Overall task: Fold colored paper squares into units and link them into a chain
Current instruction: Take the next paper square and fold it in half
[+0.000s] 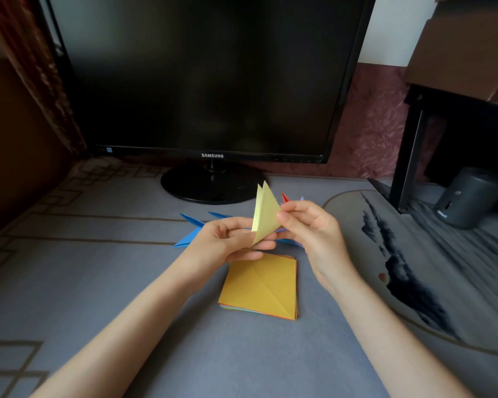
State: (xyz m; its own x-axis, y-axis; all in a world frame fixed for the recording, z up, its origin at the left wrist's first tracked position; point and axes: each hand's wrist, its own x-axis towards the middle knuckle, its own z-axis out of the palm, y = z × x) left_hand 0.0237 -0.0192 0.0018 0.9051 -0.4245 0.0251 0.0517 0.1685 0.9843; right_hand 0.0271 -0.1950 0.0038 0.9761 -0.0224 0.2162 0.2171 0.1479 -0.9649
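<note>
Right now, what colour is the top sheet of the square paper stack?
The square paper stack's top sheet is golden yellow; the head view shows it best.

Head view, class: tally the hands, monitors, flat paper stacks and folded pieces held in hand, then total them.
Hands: 2, left hand and right hand
Monitor: 1
Paper stack: 1
Held yellow piece: 1
Total: 5

A home desk corner — Samsung monitor [210,76], patterned desk mat [69,254], curtain [38,73], wallpaper [377,124].
</note>
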